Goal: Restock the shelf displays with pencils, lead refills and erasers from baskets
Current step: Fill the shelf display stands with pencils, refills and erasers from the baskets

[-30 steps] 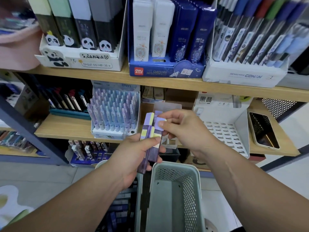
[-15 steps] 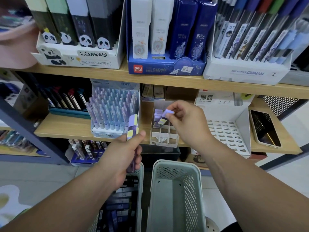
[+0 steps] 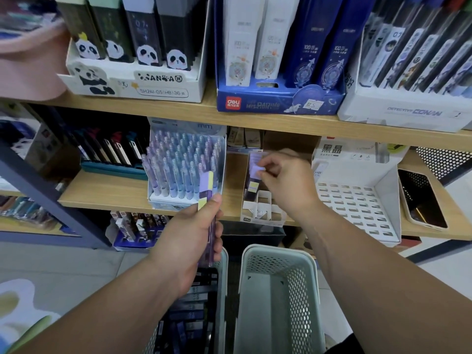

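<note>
My left hand [image 3: 190, 235] grips a small stack of purple lead refill cases [image 3: 207, 190] upright, above the left basket [image 3: 189, 312], which holds several dark refill cases. My right hand [image 3: 283, 183] pinches one purple refill case [image 3: 255, 172] at its top, inside the back-left slot of a small white divided display box [image 3: 260, 208] on the middle shelf. The box's front slots show no cases. The right basket [image 3: 278, 300] looks bare inside.
A purple pen display [image 3: 184, 167] stands left of the divided box. A white slotted tray [image 3: 357, 198] and a phone [image 3: 421, 198] lie to its right. Panda, blue Deli and Conan boxes fill the upper shelf [image 3: 255, 118]. More stock sits below.
My right hand has carried one refill case from the stack in my left hand to the divided box and lowered it into a back slot. My left hand dropped slightly with the remaining cases.
</note>
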Demonstrator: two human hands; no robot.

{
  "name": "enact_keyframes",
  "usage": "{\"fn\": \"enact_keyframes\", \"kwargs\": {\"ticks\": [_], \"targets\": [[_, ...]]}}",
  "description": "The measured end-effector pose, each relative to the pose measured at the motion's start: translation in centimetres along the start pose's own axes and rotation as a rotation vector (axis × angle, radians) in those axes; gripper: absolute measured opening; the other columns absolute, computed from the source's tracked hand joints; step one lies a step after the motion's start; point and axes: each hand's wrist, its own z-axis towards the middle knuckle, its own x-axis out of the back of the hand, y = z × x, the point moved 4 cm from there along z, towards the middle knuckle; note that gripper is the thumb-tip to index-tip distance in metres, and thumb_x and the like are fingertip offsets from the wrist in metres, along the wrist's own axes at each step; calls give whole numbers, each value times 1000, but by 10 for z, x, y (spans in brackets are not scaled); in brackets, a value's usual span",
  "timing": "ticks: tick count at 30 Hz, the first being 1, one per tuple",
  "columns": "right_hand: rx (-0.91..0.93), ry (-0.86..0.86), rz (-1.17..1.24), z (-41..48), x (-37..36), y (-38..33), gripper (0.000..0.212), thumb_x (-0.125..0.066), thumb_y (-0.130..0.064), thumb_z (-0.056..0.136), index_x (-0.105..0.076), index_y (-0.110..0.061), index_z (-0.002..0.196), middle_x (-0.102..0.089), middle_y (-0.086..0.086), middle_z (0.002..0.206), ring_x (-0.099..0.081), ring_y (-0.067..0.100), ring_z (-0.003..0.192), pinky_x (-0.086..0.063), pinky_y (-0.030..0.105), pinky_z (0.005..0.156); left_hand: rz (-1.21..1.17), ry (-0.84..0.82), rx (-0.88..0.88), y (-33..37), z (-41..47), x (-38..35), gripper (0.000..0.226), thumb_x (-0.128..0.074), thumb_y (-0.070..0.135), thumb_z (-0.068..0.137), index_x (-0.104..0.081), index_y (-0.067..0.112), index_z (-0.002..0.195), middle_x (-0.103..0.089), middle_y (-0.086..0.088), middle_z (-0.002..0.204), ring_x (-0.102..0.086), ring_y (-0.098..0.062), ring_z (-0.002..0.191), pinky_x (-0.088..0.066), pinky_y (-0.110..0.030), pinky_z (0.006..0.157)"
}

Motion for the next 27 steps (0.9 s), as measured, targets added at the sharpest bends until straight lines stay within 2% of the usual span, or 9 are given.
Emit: {"fn": "enact_keyframes", "kwargs": {"ticks": [3, 7, 12, 19, 23, 25, 27], "targets": [[-11, 25, 1, 0, -3, 4, 17, -78, -9, 83, -75, -21, 96, -59, -10, 94, -61, 8, 78, -52, 20, 76, -1, 3, -5, 0, 1, -1, 33, -63, 49, 91, -59, 16, 91, -55, -1, 62, -47, -17, 48, -38, -30, 53], [-98, 37, -2, 0, -4, 9, 14, -78, -18, 85, -68, -27, 88, -58, -13, 75, -56, 11, 70, -49, 29, 65, -7, 1, -1, 0, 1, -4, 38, -61, 53, 91, -59, 15, 90, -53, -1, 61, -45, -16, 47, -39, -27, 50], [-123, 29, 30, -2, -3, 6, 9, -77, -20, 87, -74, -26, 93, -64, -17, 77, -63, 9, 74, -54, 28, 73, -21, 17, 0, 1, 1, -5, 47, -53, 60, 92, -58, 15, 84, -54, -2, 60, -45, -18, 47, -40, -27, 48], [-132, -39, 57, -6, 6, 4, 11, -75, -23, 88, -76, -25, 98, -63, -20, 77, -62, -1, 74, -50, 19, 71, -5, 16, -12, -4, 9, -10, 28, -59, 35, 98, -64, 9, 105, -61, -4, 67, -53, -18, 50, -46, -29, 48], [-151, -95, 110, -13, 10, 6, 12, -72, -21, 91, -74, -25, 103, -66, -15, 79, -63, 1, 72, -49, 17, 69, -59, 9, 6, -5, 14, -20, 24, -50, 25, 102, -64, 6, 101, -64, -9, 66, -53, -21, 50, -45, -29, 49], [-171, -131, 142, -17, 11, 8, 13, -69, -21, 93, -73, -26, 105, -69, -12, 82, -67, 4, 74, -53, 22, 71, -36, -3, 0, -6, 17, -24, 22, -47, 22, 102, -63, 8, 98, -65, -9, 67, -54, -21, 50, -46, -29, 49], [-191, -147, 171, -19, 13, 10, 10, -66, -25, 95, -73, -27, 103, -71, -10, 84, -70, 10, 78, -58, 33, 77, 37, -25, -17, -8, 20, -29, 16, -49, 22, 103, -61, 11, 100, -65, -7, 69, -55, -19, 51, -47, -28, 50]]}}
